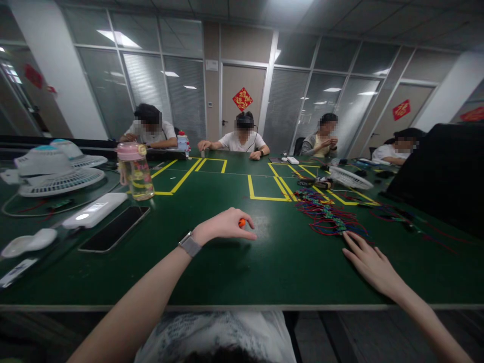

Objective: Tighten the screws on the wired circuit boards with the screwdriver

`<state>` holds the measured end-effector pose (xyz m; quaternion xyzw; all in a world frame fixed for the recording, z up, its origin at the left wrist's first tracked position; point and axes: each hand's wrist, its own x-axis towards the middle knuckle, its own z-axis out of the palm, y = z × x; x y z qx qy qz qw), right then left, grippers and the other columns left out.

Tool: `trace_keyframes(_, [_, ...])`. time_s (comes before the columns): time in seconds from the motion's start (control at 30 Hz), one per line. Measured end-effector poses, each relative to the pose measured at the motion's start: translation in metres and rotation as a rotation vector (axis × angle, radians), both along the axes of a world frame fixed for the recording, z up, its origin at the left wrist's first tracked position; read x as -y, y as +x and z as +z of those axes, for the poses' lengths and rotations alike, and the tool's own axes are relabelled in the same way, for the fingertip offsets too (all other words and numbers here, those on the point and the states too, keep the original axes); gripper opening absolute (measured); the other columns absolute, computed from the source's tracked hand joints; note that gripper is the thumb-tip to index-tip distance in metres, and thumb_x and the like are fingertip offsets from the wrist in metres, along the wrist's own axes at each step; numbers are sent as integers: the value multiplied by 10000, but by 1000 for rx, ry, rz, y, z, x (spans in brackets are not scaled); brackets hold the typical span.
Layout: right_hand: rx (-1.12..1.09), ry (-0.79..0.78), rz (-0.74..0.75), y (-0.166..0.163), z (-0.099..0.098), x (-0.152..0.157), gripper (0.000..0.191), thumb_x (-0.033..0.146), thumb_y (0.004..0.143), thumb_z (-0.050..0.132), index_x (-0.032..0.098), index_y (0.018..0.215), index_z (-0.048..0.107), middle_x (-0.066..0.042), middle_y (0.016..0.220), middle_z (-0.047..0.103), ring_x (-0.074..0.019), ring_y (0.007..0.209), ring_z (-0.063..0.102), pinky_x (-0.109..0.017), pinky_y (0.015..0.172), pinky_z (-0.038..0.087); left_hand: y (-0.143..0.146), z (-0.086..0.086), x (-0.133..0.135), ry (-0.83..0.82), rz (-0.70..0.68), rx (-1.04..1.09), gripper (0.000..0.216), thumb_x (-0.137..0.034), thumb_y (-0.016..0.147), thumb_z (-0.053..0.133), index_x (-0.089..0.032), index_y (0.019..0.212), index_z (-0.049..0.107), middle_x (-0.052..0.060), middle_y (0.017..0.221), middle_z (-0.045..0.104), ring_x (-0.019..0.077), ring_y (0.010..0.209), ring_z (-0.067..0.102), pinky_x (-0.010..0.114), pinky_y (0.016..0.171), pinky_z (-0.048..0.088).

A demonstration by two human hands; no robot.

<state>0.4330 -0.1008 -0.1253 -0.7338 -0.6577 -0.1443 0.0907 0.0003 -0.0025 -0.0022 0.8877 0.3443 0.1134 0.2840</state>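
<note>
Above the middle of the green table (280,272) my left hand (225,224) is curled around a small orange object (242,222). Its thumb and index finger stand apart; the hand hides most of the object, so its kind cannot be made out. On the right, my right hand (372,264) lies low over the tabletop with its fingers stretched out. Those fingertips reach the near end of a row of small green circuit boards (330,214) with red and blue wires; whether they press on it is unclear.
To the left are a pink-lidded bottle (135,174), a phone (115,229), a white power bank (94,209) and white fans (62,176). Yellow tape (268,198) marks the tabletop. A white fan part (351,178) and a black screen (438,176) stand right. Several people sit opposite.
</note>
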Motion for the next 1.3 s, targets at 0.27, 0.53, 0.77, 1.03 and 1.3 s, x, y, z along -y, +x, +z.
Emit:
trace_keyframes(0.27, [0, -50, -30, -2, 4, -6, 617, 439, 917, 141, 195, 1458, 310, -65, 1523, 296, -276, 1383, 299, -580, 1073, 297, 1, 2, 2, -8, 1, 9, 560, -629, 682, 643, -185, 1019, 697, -9, 679, 554, 113, 592, 470, 232, 576, 322])
trace_keyframes(0.53, [-25, -58, -46, -3, 3, -6, 645, 475, 910, 185, 182, 1478, 272, -53, 1520, 280, -287, 1394, 253, -581, 1085, 281, 1, 2, 3, -18, 2, -3, 554, -629, 684, 643, -194, 1023, 695, -11, 676, 541, 111, 587, 459, 235, 577, 322])
trace_keyframes(0.77, [-120, 72, -46, -2, 15, -13, 593, 494, 909, 239, 206, 1382, 451, -97, 1386, 508, -316, 1289, 445, -556, 972, 428, 1, 0, 2, -23, -8, 2, 551, -631, 691, 634, -199, 1028, 687, -10, 693, 558, 110, 590, 467, 230, 569, 318])
trace_keyframes(1.03, [-343, 287, -88, 3, 55, -20, 548, 464, 869, 307, 153, 1163, 650, -143, 1067, 691, -332, 1066, 594, -468, 861, 487, 2, 0, 1, 26, -6, -16, 550, -642, 676, 636, -193, 989, 699, -15, 671, 548, 114, 603, 475, 226, 564, 314])
trace_keyframes(1.3, [-411, 525, 128, -20, 104, -77, 468, 402, 860, 384, 120, 1106, 665, -142, 1139, 666, -278, 1085, 587, -388, 937, 442, 2, 1, 4, -3, 0, -21, 549, -626, 687, 635, -190, 1015, 689, -12, 693, 551, 113, 606, 478, 227, 566, 314])
